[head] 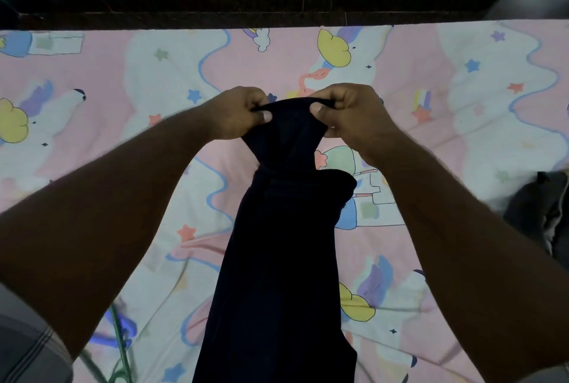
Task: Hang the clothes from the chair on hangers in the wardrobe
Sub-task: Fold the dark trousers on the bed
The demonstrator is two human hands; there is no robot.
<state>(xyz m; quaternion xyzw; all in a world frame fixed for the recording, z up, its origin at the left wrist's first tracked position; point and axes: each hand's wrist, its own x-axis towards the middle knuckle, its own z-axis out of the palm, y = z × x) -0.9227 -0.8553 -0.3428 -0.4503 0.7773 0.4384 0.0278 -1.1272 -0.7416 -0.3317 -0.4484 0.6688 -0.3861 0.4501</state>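
left hand (240,113) pinches one top corner of dark garment (277,259) | right hand (345,111) pinches the other corner, both grips clenched on cloth | garment hangs lifted over bed (107,90), edge stretched, likely to find its opening | green hanger (121,348) lies on bed, lower left | hanging not yet done

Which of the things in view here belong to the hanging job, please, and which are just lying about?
Belong to the job:
- dark garment, held up by both hands
- left hand
- right hand
- green hanger, partly in view on the bed

Lying about:
- cartoon bedsheet
- grey cloth, right edge
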